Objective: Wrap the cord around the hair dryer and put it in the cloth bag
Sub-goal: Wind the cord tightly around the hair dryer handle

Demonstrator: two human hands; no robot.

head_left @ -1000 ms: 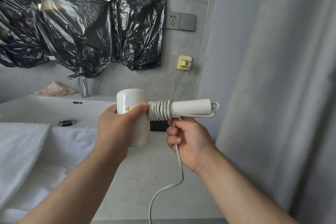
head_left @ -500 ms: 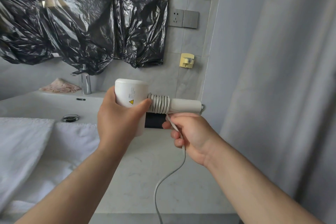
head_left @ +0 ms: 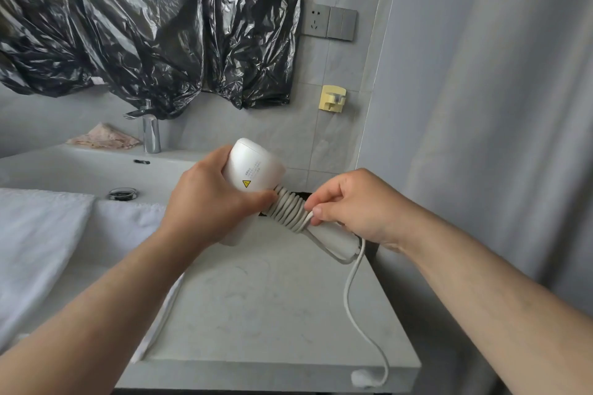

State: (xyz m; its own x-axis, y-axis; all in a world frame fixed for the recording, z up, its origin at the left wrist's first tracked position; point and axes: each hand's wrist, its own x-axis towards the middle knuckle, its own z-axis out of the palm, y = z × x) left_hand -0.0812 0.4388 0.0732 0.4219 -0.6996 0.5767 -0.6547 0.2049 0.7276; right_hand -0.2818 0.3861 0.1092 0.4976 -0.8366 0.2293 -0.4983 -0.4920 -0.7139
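Observation:
I hold a white hair dryer (head_left: 255, 167) above the counter, its handle tilted down to the right. My left hand (head_left: 208, 202) grips the dryer's barrel. Several turns of white cord (head_left: 290, 210) are coiled around the upper handle. My right hand (head_left: 353, 205) pinches the cord against the handle at the end of the coil. The loose cord (head_left: 351, 292) loops off the handle's tip and trails down over the counter's front edge. No cloth bag is in view.
A pale stone counter (head_left: 256, 314) lies below, with white towels (head_left: 38, 240) on its left. A white basin (head_left: 80, 170) with a chrome tap (head_left: 150, 135) is behind. Black plastic sheeting (head_left: 144, 26), a wall socket (head_left: 316, 21) and a grey curtain (head_left: 497, 106) surround it.
The dryer has turned so its handle points down to the right instead of sideways. My right hand came from under the handle to above it, laying another turn of cord.

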